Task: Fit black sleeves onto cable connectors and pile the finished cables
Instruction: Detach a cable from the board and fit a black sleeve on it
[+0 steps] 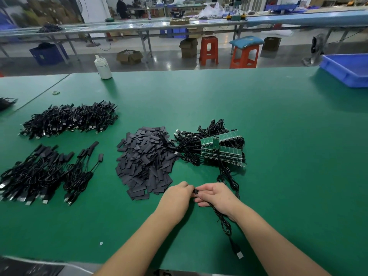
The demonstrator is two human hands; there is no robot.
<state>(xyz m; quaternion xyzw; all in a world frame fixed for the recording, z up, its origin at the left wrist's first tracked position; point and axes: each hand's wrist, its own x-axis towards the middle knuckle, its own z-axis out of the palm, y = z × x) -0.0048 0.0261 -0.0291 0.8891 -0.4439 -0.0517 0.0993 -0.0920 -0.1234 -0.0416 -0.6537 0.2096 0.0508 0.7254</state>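
Blue bin (pixel 346 71) far right-forward of the grip, contents not visible. Left hand (pixel 177 196) and right hand (pixel 217 196) meet at table (pixel 278 136) centre-near, fingers curled, both pinching a small black piece (pixel 196 191); whether sleeve or connector, can't tell. Cable (pixel 225 224) runs under the right palm toward the near edge, plug (pixel 240 255) lying flat. Sleeve heap (pixel 145 162) just forward-left; unfinished cables with green boards (pixel 219 150) forward-right; finished piles (pixel 45 176) far left. Open mat right.

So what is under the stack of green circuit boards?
Coiled black cables lie under and around the green circuit boards, spilling left toward the black sleeve pile. How the cables join the boards is covered, and the table beneath is hidden.
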